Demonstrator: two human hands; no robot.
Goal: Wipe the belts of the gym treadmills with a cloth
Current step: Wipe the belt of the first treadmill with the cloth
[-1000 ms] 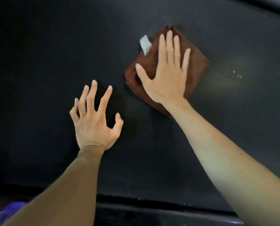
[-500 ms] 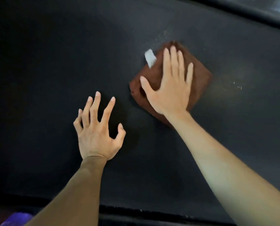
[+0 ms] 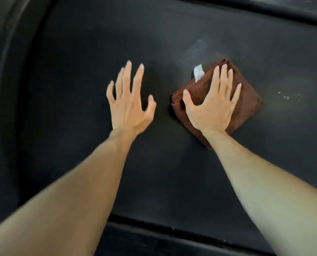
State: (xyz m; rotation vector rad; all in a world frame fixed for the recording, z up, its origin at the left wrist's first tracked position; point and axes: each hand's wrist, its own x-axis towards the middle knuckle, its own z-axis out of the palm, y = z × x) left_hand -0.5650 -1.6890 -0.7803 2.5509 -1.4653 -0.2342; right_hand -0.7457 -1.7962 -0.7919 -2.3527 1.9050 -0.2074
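Observation:
A folded brown cloth [image 3: 248,104] with a white label at its far corner lies on the black treadmill belt [image 3: 80,89], right of centre. My right hand [image 3: 212,106] presses flat on the cloth, fingers straight and spread. To its left, my left hand [image 3: 129,100] is over the bare belt with fingers spread, slightly blurred; whether it touches the belt I cannot tell. A pale smear [image 3: 196,50] marks the belt just beyond the cloth.
The treadmill's dark side rail [image 3: 264,8] runs along the top right. Another black rail [image 3: 154,235] borders the belt at the bottom. A curved dark frame edge [image 3: 4,71] stands at the left. Small white specks [image 3: 286,97] dot the belt right of the cloth.
My right hand has slid the cloth back toward me across the belt. My left hand has shifted closer to the cloth. The view has moved, so the left frame edge now shows.

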